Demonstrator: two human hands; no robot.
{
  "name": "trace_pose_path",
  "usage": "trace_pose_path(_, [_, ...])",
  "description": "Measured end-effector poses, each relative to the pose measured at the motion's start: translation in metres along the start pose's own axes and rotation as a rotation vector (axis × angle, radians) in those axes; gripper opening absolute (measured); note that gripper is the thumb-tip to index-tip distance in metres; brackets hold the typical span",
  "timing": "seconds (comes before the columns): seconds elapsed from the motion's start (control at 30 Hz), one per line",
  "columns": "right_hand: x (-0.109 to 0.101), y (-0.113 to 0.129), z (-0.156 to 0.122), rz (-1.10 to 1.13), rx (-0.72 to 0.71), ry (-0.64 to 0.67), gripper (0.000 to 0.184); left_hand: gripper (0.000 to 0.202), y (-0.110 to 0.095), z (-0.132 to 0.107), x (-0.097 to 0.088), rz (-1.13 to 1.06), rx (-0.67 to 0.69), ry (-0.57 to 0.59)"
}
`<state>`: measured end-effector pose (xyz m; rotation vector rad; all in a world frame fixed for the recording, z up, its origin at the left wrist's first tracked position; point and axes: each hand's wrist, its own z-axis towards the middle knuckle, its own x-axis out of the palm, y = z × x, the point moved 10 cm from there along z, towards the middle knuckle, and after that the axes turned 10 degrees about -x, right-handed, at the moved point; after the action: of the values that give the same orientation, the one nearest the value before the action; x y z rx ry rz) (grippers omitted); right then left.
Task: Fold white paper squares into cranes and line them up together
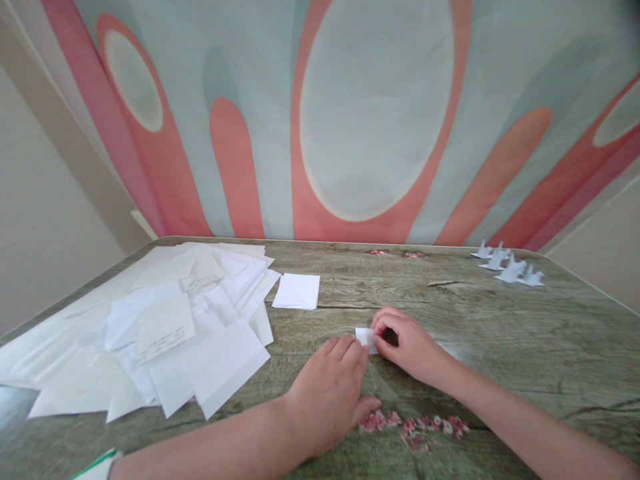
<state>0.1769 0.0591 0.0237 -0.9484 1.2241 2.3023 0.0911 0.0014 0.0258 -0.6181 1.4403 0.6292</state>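
Observation:
A small folded piece of white paper [365,337] lies on the wood-grain table [500,333] in front of me. My right hand [407,343] is curled over its right side, fingers pinching the paper. My left hand [333,390] rests flat on the table, fingertips touching the paper's left edge. Most of the paper is hidden under both hands.
A loose heap of white sheets [165,327] covers the table's left part, with a small stack of squares [297,291] beside it. Several folded white paper figures [507,265] stand at the far right. A floral print [415,427] shows near the front edge. A painted wall rises behind.

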Motion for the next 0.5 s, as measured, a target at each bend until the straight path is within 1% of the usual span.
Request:
trace_pose_path(0.17, [0.001, 0.0, 0.001, 0.013, 0.007, 0.012, 0.012, 0.056, -0.001, 0.001, 0.0, 0.028, 0.001, -0.023])
trace_pose_path(0.37, [0.002, -0.005, -0.002, 0.013, 0.03, 0.026, 0.011, 0.055, -0.002, 0.001, -0.003, 0.041, 0.005, -0.044])
trace_pose_path(0.5, [-0.001, -0.011, -0.006, -0.087, 0.058, 0.016, 0.01, 0.053, -0.005, 0.0, -0.005, 0.013, 0.049, -0.053])
